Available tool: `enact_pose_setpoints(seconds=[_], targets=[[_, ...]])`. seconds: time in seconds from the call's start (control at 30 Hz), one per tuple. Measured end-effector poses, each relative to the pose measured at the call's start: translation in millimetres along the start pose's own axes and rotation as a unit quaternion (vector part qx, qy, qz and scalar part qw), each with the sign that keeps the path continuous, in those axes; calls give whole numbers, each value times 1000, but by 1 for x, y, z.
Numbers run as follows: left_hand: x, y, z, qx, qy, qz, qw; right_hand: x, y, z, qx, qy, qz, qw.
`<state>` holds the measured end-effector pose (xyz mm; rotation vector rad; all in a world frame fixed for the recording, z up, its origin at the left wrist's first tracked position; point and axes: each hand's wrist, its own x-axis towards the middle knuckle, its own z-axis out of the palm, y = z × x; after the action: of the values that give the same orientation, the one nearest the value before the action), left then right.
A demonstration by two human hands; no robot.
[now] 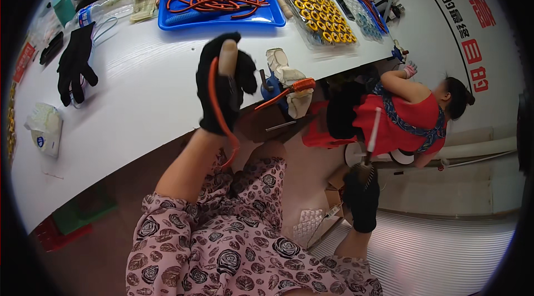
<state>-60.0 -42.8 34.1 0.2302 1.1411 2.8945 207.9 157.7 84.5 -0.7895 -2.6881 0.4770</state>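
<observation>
My left hand [228,87], in a black glove with the thumb bare, is raised in front of the table edge. It is closed round an orange-red cable [213,91] whose lower end curves down past my wrist. Low on the right, my right hand [361,199], also black-gloved, grips a tool with a slim white shaft [375,132] pointing up. A row of bristle-like teeth shows beside its grip; its exact kind is unclear. To the right of my left hand, orange-handled pliers [300,86] lie across a blue vise [270,87] with pale cloth gloves [297,104] about it.
A blue tray [167,21] of orange-red cables stands on the white table [133,96]. Yellow ring-shaped parts [322,12] lie right of it. A black glove [78,62] and a tissue pack [45,129] lie left. Another person in red [389,112] sits at the right.
</observation>
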Motion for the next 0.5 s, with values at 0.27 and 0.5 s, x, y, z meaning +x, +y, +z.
enact_pose_setpoints(seconds=[0.27,0.5], targets=[[108,-69,1,-111,-67,-282,951,76,-40,30,114,-336,27,935],[120,-80,27,-98,-155,-331,926,121,-40,59,127,-293,-110,941]])
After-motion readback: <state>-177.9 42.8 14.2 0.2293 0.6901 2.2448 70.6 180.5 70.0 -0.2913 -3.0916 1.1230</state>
